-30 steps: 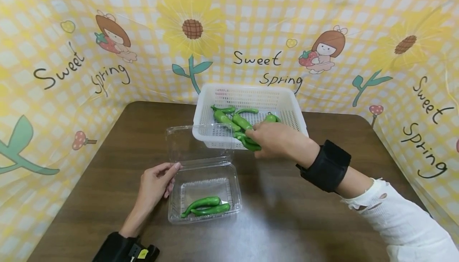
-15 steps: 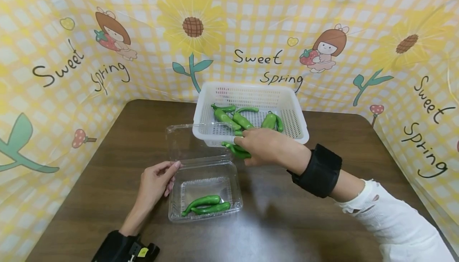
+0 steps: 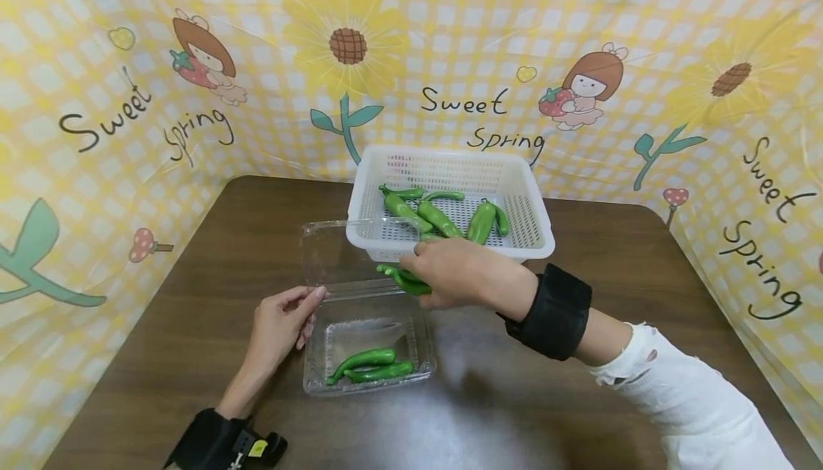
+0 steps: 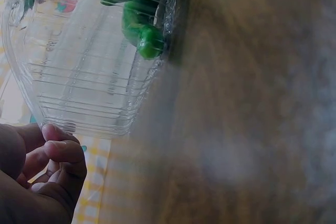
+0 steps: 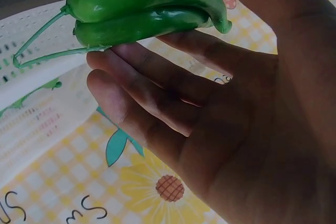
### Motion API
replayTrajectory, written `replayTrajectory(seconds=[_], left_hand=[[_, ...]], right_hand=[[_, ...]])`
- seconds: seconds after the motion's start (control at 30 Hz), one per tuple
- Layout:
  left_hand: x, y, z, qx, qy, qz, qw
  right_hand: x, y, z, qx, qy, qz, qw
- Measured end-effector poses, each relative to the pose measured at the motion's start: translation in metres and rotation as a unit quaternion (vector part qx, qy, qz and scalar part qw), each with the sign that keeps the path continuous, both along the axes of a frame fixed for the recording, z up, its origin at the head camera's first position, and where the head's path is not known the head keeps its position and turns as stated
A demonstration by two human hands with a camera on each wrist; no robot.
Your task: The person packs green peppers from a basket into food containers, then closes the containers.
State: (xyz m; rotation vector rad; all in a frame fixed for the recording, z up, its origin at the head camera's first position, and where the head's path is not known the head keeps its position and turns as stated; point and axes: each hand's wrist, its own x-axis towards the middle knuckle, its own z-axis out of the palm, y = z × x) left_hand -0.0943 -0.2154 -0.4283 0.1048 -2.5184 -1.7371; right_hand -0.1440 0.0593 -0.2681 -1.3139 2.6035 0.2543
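Observation:
My right hand (image 3: pixel 444 270) pinches two green peppers (image 3: pixel 401 278) just in front of the white basket (image 3: pixel 536 231), above the back edge of the clear clamshell box (image 3: pixel 421 363). In the right wrist view the two peppers (image 5: pixel 142 9) lie stacked between thumb and fingers. The clamshell's lid (image 3: pixel 328 256) stands open and two peppers (image 3: pixel 368 366) lie in its tray. My left hand (image 3: pixel 283 320) rests at the box's left rim with curled fingers touching it; in the left wrist view those fingers (image 4: pixel 60 156) sit against the clear plastic (image 4: pixel 89 77). Several peppers (image 3: pixel 437 214) remain in the basket.
The brown table (image 3: pixel 579 398) carries the basket at the back and the box in the middle. A yellow patterned backdrop (image 3: pixel 193 63) closes in the back and both sides.
My right hand has carried the two peppers out of the basket, leftward and toward me, to above the clamshell's hinge. The left hand has stayed at the box.

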Motion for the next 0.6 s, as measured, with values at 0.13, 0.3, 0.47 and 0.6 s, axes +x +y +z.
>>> replayTrajectory(seconds=[0.13, 0.3, 0.47, 0.6], left_hand=[[-0.002, 0.001, 0.0, 0.003, 0.001, -0.001, 1.0], [-0.002, 0.001, 0.0, 0.002, -0.004, 0.001, 1.0], [-0.001, 0.001, 0.0, 0.0, -0.006, 0.004, 1.0], [-0.001, 0.001, 0.0, 0.0, -0.005, 0.007, 1.0]], right_hand=[[0.001, -0.005, -0.003, 0.002, -0.008, 0.006, 1.0], [0.003, -0.011, -0.009, 0.008, -0.009, 0.014, 1.0], [0.006, -0.014, -0.012, 0.007, -0.013, 0.01, 1.0], [0.008, -0.017, -0.014, 0.003, -0.008, 0.015, 1.0]])
